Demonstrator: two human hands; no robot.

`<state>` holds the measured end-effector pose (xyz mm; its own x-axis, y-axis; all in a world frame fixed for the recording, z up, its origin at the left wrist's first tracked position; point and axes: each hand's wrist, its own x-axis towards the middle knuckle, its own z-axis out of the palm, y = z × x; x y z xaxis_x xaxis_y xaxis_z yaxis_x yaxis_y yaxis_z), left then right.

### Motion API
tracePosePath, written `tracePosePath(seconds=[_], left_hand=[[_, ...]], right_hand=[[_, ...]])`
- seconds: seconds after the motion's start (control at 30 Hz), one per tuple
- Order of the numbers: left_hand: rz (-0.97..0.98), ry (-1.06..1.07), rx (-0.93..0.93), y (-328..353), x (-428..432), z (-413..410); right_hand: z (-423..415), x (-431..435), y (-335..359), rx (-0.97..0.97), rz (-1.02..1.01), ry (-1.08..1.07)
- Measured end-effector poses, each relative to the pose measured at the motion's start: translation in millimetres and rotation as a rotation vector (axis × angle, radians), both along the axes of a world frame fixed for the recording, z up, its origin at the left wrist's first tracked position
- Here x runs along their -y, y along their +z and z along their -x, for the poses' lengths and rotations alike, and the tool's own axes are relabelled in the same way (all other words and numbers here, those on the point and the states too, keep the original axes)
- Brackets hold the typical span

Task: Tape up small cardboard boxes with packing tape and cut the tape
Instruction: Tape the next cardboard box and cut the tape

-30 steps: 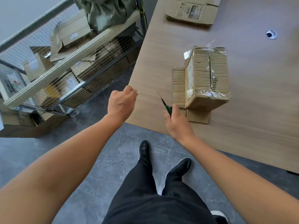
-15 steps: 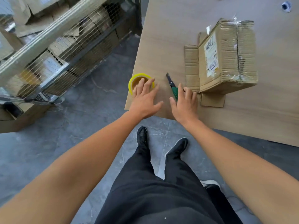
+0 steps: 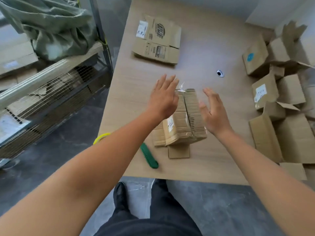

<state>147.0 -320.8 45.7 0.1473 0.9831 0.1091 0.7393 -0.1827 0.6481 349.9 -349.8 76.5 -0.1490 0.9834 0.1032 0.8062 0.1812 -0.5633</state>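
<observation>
Taped cardboard box (image 3: 190, 108) lies between both hands, long axis pointing away; left hand (image 3: 163, 97) overlaps its left edge, right hand (image 3: 213, 113) just beside it — both spread-fingered, holding nothing.

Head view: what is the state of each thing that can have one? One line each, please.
left hand, open, holds nothing, above the small box.
right hand, open, holds nothing, beside that box.
small box, flaps closed, seam taped.
green cutter, lying on the table, unheld.
tape roll, at the table edge, unheld, mostly hidden.
flattened box, folded flat.
</observation>
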Motion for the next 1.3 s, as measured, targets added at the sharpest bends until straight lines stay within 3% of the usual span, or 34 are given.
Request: tracePosePath(seconds=[0.17,0.27,0.4,0.5,0.57,0.63,0.73,0.83,0.87,0.93,0.97,1.03,1.1,1.2,1.3], left_hand=[[0.068,-0.128,-0.215,-27,-46,-36],[0.102,-0.069,-0.143,-32,-55,-42],[0.131,0.137,0.204,-34,-56,-46],[0.301,0.389,0.655,-43,-49,-51],[0.445,0.507,0.988,-50,-47,-54],[0.54,0.52,1.107,-51,-49,-56],[0.425,0.458,0.646,-41,-52,-50],[0.051,0.128,0.066,-30,-56,-33],[0.031,-0.02,-0.025,-26,-57,-29],[0.097,-0.148,-0.028,-18,-51,-31],[0.067,-0.078,0.01,-15,-43,-34],[-0.024,0.274,0.172,-13,-23,-41],[0.095,0.532,0.467,-16,18,-51],[0.349,0.452,0.918,-33,72,-76],[0.364,0.33,1.095,-61,86,-81]], right_hand=[[-20,-76,-46,0.002,0.191,0.185],[-23,-91,-68,-0.114,0.315,0.28],[-19,-89,-79,-0.565,0.569,0.247],[-16,-85,-92,-0.898,0.71,0.101],[-14,-84,-102,-1.001,0.743,0.066],[-12,-85,-105,-1.04,0.748,0.066],[-11,-89,-98,-1.034,0.769,0.063],[-17,-85,-84,-0.843,0.623,0.005],[-21,-78,-78,-0.783,0.528,-0.039],[-33,-51,-68,-0.774,0.423,-0.115],[-39,-30,-65,-0.771,0.396,-0.134],[-49,9,-65,-0.758,0.407,-0.112],[-48,43,-70,-0.744,0.433,-0.091],[-27,66,-88,-0.768,0.404,-0.136],[-12,68,-107,-0.99,0.411,-0.266]])
